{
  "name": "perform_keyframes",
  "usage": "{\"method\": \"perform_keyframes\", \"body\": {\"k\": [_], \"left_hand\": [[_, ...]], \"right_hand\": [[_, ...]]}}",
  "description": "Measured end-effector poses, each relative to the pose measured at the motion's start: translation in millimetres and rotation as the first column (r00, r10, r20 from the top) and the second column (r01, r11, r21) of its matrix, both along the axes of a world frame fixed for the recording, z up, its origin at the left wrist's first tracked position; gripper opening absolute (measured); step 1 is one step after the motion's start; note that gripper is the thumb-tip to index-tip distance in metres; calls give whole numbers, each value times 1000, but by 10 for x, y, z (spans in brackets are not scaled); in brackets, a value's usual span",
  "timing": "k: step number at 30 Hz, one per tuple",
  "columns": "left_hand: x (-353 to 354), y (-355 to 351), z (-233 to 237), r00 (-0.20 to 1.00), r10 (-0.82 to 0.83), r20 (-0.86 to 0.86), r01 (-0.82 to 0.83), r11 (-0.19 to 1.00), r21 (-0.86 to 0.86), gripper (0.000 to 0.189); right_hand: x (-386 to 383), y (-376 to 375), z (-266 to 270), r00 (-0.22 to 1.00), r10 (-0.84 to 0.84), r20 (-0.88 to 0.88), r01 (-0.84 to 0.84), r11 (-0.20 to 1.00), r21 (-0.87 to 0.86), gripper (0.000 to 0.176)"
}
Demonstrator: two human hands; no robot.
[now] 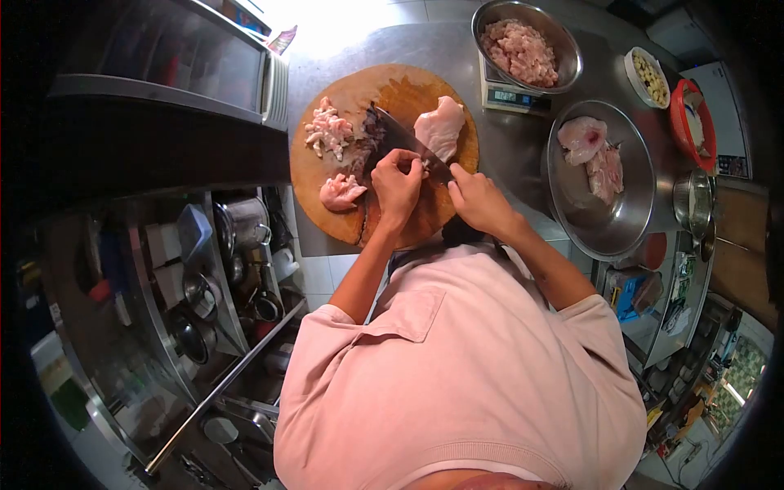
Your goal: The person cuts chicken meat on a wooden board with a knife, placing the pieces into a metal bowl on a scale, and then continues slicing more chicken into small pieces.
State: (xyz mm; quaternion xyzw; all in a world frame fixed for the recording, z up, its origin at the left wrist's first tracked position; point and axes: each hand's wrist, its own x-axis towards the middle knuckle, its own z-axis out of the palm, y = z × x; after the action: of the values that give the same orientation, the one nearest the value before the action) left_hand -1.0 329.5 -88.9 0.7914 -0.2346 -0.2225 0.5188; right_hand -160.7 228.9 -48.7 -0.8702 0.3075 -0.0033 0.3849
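Note:
A round wooden cutting board (pixel 327 175) lies on the steel counter. My right hand (pixel 479 202) grips the handle of a dark cleaver (pixel 398 135), whose blade angles across the board. My left hand (pixel 398 184) is curled against the blade, its fingers closed on a small pale piece of chicken that is mostly hidden. A whole chicken breast (pixel 441 126) lies just beyond the blade. Cut chicken strips (pixel 328 131) are piled on the board's far left, and another chicken chunk (pixel 340 192) rests near its left edge.
A steel bowl of diced chicken (pixel 527 49) stands on a digital scale (pixel 510 96). To the right, a large steel bowl (pixel 608 229) holds two chicken breasts (pixel 592 151). A small garlic dish (pixel 649 77) and a red bowl (pixel 694 122) sit far right. Shelves with pots (pixel 237 224) are lower left.

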Motion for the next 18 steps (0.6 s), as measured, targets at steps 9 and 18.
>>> {"method": "perform_keyframes", "body": {"k": [9, 18], "left_hand": [[-11, 33, -32, 998, 25, -62, -29, 998, -54, 9], [-78, 65, -16, 998, 9, -58, -14, 997, -80, 8]], "right_hand": [[-631, 88, 212, 973, 100, -210, -129, 983, -130, 21], [-1131, 199, 409, 953, 65, -297, -89, 994, -69, 21]]}}
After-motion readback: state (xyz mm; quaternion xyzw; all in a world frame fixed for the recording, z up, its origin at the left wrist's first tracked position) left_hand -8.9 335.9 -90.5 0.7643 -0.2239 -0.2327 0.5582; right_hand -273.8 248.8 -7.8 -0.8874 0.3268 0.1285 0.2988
